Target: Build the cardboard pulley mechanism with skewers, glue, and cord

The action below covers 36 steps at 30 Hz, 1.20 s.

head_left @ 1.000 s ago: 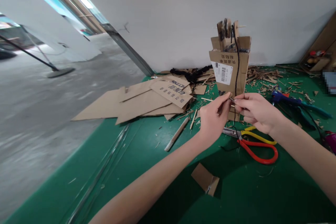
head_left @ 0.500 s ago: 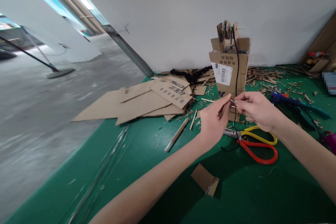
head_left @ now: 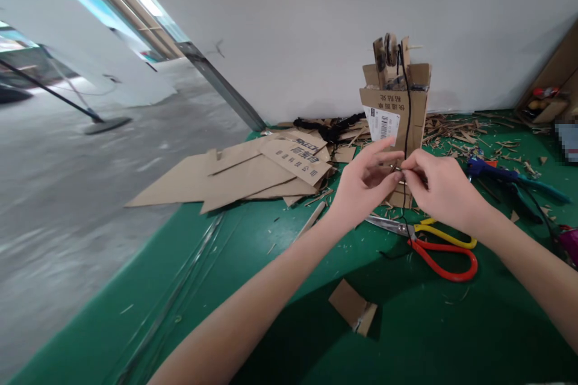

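Observation:
A tall cardboard tower [head_left: 392, 109] with a barcode label stands on the green table. A small pulley wheel sits at its top, and a black string [head_left: 407, 114] hangs down its front. My left hand [head_left: 361, 189] and my right hand [head_left: 440, 189] meet in front of the tower's lower part. Both pinch a small thin piece at the string's lower end; I cannot make out what it is. The left hand's upper fingers are partly spread, the thumb and forefinger pinched.
Scissors [head_left: 433, 240] with red and yellow handles lie just below my hands. A blue glue gun [head_left: 510, 175] lies to the right. Flat cardboard sheets [head_left: 244, 174] lie to the left, a small cardboard scrap [head_left: 353, 307] nearer me, and wood slivers across the back. The table's edge [head_left: 149, 289] runs diagonally at left.
Both hands have risen slightly and closed in on each other. The left hand has turned, its fingers spreading upward. The tower has not moved.

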Available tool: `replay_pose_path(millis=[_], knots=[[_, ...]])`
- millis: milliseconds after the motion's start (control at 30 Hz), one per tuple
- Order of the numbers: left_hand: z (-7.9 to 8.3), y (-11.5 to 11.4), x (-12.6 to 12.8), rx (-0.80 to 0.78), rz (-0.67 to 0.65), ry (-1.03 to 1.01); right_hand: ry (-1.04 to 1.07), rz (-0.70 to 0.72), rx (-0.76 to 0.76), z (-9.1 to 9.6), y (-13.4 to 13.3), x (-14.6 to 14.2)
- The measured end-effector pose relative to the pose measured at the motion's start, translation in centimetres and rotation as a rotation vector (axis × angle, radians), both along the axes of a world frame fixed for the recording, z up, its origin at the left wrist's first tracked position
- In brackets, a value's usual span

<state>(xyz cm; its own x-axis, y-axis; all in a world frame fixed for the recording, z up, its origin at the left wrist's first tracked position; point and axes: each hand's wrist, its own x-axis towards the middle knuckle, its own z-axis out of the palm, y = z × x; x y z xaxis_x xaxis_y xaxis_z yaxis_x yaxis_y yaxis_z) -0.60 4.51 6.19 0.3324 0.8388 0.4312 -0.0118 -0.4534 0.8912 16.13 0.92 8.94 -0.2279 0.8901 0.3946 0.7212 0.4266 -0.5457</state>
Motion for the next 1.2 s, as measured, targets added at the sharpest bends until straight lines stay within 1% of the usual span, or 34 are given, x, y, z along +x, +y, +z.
replay_pose_path(millis=[67, 167, 267, 333, 400, 433, 467, 500, 567, 633, 700, 767, 800, 833, 867, 933, 1000, 1033, 1067, 1100, 1133, 1200], knots=[[0.6, 0.5, -0.7, 0.019, -0.078, 0.07, 0.06, 0.063, -0.031, 0.1, 0.1, 0.3], [1.0, 1.1, -1.4, 0.087, -0.113, 0.143, 0.169, 0.14, -0.154, 0.3, 0.2, 0.6], [1.3, 1.2, -1.8, 0.138, -0.141, 0.177, 0.343, 0.205, -0.395, 0.4, 0.6, 1.2], [1.6, 1.1, -1.9, 0.154, -0.163, 0.199, 0.472, 0.286, -0.584, 0.3, 1.0, 1.6], [2.0, 0.9, -2.0, 0.169, -0.172, 0.234, 0.541, 0.371, -0.711, 0.5, 1.3, 1.9], [2.1, 0.9, -2.0, 0.17, -0.169, 0.248, 0.53, 0.387, -0.719, 0.6, 1.3, 1.9], [2.2, 1.0, -2.1, 0.163, -0.165, 0.253, 0.486, 0.371, -0.681, 0.7, 1.1, 1.9], [2.2, 1.0, -2.2, 0.148, -0.16, 0.247, 0.414, 0.327, -0.599, 0.9, 0.9, 1.8], [2.0, 1.3, -2.4, 0.098, -0.153, 0.215, 0.201, 0.209, -0.368, 1.2, 0.2, 1.3], [1.7, 1.7, -2.5, 0.052, -0.147, 0.176, -0.07, 0.141, -0.15, 1.3, -0.4, 0.8], [1.4, 2.0, -2.5, 0.028, -0.134, 0.148, -0.332, 0.139, -0.011, 1.2, -0.8, 0.3], [1.2, 2.2, -2.4, 0.02, -0.127, 0.129, -0.483, 0.156, 0.047, 1.0, -0.9, 0.0], [1.2, 2.3, -2.4, 0.018, -0.132, 0.133, -0.484, 0.158, 0.046, 1.0, -0.9, -0.1], [1.2, 2.4, -2.6, 0.021, -0.139, 0.146, -0.425, 0.151, 0.021, 0.9, -0.8, -0.1], [1.3, 2.5, -2.8, 0.031, -0.139, 0.164, -0.312, 0.141, -0.026, 0.8, -0.8, 0.1], [1.8, 3.0, -3.7, 0.081, -0.11, 0.18, 0.018, 0.117, -0.204, 0.7, -0.8, 0.8], [2.4, 3.5, -5.0, 0.171, -0.034, 0.098, 0.343, 0.096, -0.436, 0.4, -0.9, 2.2], [2.8, 3.8, -5.6, 0.212, -0.017, 0.039, 0.437, 0.069, -0.533, 0.1, -1.0, 3.1], [3.1, 4.0, -6.0, 0.243, -0.032, -0.006, 0.477, 0.021, -0.56, -0.3, -1.2, 4.1], [3.3, 4.1, -6.4, 0.246, -0.051, -0.019, 0.446, -0.027, -0.531, -0.8, -1.4, 5.1], [3.4, 4.1, -6.5, 0.228, -0.077, -0.029, 0.333, -0.077, -0.457, -1.5, -1.6, 6.1], [3.3, 4.1, -6.4, 0.144, -0.149, -0.047, -0.057, -0.23, -0.298, -3.1, -1.9, 7.7]])
